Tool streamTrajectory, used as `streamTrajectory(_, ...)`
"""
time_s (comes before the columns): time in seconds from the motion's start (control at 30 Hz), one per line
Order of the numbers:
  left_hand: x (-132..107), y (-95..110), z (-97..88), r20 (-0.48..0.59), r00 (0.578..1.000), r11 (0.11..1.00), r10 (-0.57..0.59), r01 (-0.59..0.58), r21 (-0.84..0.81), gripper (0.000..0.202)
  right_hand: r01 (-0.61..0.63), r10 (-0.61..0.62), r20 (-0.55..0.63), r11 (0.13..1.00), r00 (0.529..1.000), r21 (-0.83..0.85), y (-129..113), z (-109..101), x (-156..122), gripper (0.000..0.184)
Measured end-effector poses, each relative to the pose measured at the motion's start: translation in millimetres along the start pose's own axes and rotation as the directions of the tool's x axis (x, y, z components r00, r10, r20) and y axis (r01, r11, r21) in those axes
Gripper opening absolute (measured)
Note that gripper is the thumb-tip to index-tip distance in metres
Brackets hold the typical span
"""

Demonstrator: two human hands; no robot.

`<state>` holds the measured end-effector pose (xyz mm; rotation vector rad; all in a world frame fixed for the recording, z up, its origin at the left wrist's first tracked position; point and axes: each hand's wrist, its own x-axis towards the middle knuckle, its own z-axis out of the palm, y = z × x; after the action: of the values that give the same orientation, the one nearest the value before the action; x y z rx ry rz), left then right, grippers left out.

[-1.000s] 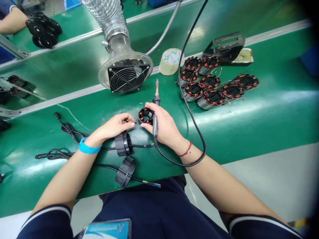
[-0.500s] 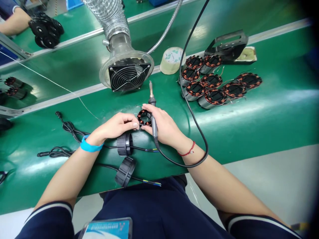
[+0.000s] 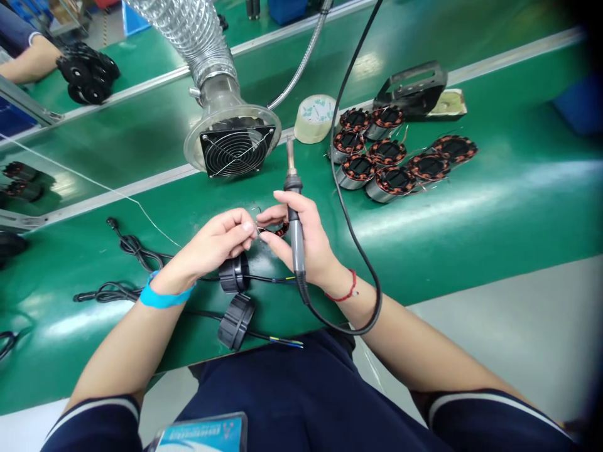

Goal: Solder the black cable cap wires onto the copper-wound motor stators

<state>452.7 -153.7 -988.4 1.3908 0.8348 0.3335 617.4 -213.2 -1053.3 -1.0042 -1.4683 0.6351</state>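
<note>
My left hand (image 3: 221,238), closed in a pinch, grips a thin wire lead at the left side of a motor stator (image 3: 283,230). That stator, with copper windings, is mostly hidden behind my right hand. A soldering iron (image 3: 296,232) lies across my right hand (image 3: 311,242), held with its tip pointing up and away. The thumb and a fingertip of that hand reach to the same wire lead. Just below my hands, a black threaded cap (image 3: 234,274) with a cable through it lies on the bench, and a second black cap (image 3: 236,321) lies nearer my body.
A fume extractor (image 3: 239,150) hangs beyond my hands, beside a tape roll (image 3: 315,118). Several wound stators (image 3: 393,181) stand at right, before a soldering iron stand (image 3: 412,91). Coiled cables (image 3: 136,248) lie left. The iron's cord (image 3: 360,242) loops past my right wrist. Solder wire (image 3: 157,223) trails at left.
My right hand has shifted its fingers from around the stator to the wire lead on its left, covering most of it. The iron has turned more upright. The view has shifted slightly.
</note>
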Motion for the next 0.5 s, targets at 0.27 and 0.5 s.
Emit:
streamTrajectory(0.27,-13.3,14.1,10.8,0.077,0.995,0.377,0.067,-0.097,0.921,0.017,-0.064,0.075,0.094,0.991,0.993,-0.121,-3.7,-32.3,1.0,0.035)
streamTrajectory(0.5,-28.8,3.9,67.1,0.325,0.943,-0.112,-0.066,-0.331,0.937,0.022,-0.12,0.158,0.115,0.951,0.981,-0.286,-10.3,-59.6,-25.4,0.04)
